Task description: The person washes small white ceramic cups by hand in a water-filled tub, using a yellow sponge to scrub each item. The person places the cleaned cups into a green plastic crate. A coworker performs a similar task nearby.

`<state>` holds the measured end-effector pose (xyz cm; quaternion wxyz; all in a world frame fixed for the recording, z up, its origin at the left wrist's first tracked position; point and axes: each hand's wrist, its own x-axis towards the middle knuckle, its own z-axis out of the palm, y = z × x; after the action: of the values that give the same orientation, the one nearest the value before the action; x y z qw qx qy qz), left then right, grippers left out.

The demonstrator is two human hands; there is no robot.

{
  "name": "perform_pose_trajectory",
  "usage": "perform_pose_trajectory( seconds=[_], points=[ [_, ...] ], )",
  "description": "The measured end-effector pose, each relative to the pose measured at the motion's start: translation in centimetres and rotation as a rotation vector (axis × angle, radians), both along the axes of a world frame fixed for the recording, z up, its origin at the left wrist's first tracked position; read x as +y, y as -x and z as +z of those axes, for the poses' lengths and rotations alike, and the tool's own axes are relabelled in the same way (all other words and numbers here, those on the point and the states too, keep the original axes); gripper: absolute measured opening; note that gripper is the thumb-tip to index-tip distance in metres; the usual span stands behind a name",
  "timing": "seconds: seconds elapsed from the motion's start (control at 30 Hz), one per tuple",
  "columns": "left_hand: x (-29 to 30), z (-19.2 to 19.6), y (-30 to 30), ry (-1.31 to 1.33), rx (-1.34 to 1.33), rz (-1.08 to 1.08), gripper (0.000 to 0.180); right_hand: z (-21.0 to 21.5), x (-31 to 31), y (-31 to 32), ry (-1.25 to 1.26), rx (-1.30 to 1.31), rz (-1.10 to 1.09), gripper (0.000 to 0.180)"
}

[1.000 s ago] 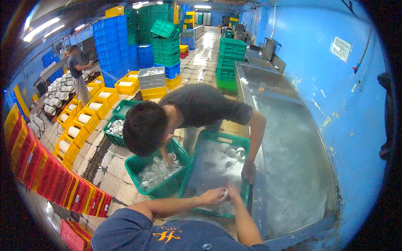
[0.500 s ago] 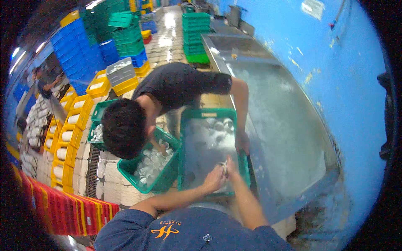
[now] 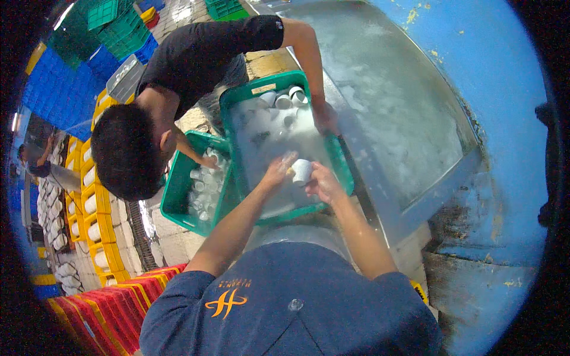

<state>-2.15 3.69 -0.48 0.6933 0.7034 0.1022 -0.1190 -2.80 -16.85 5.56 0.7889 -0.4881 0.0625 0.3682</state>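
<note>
My right hand [image 3: 324, 183] grips a short white tubular piece [image 3: 301, 171], perhaps a pipe fitting or a cup; its kind is not plain. Close at its left side, my left hand [image 3: 280, 169] has its fingers stretched out, and a small yellowish spot shows between hand and piece. Both hands are over the near part of a green crate [image 3: 267, 221] filled with cloudy water. Several similar hollow white pieces [image 3: 284, 102] lie heaped at the crate's far end, partly under the water.
Across from me a co-worker [image 3: 196, 56] in black leans in, one hand at the crate's right rim, the other in a second green crate [image 3: 172, 204] of white pieces. A metal tank [image 3: 386, 107] of murky water stands right. Stacked yellow crates [image 3: 98, 202] and red crates [image 3: 113, 305] are left.
My hands have drawn apart, and the white piece now shows plainly in the right one. The whole view has shifted, with the crates appearing higher and farther left.
</note>
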Motion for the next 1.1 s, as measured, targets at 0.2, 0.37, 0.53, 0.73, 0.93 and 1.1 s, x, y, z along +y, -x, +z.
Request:
perform_pose_trajectory(
  seconds=[0.2,0.37,0.53,0.73,0.93,1.1],
  points=[
    [0.4,-5.8,1.1,-0.876,-0.021,-0.202,0.039,-0.9,-0.1,0.3,-0.075,0.196,-0.141,0.036],
    [-1.8,1.8,4.5,-0.589,0.045,-0.007,0.031,-2.5,-0.5,-0.1,-0.001,0.136,-0.162,0.025],
    [-5.4,6.0,4.3,-0.721,-0.599,-0.038,0.032,-2.0,1.0,0.1,0.193,0.085,-0.13,0.012],
    [-6.1,5.7,1.6,-0.62,-0.505,0.139,0.03,1.2,0.5,-0.4,0.25,-0.027,-0.042,0.012],
    [-5.9,7.4,0.8,-0.695,-0.397,0.114,0.026,0.3,-1.2,-1.5,0.518,-0.933,0.176,0.025],
    [-7.5,4.5,0.1,0.9,0.057,0.718,0.028,-2.7,-1.9,-2.5,0.614,-1.656,-0.015,0.024]
  ],
)
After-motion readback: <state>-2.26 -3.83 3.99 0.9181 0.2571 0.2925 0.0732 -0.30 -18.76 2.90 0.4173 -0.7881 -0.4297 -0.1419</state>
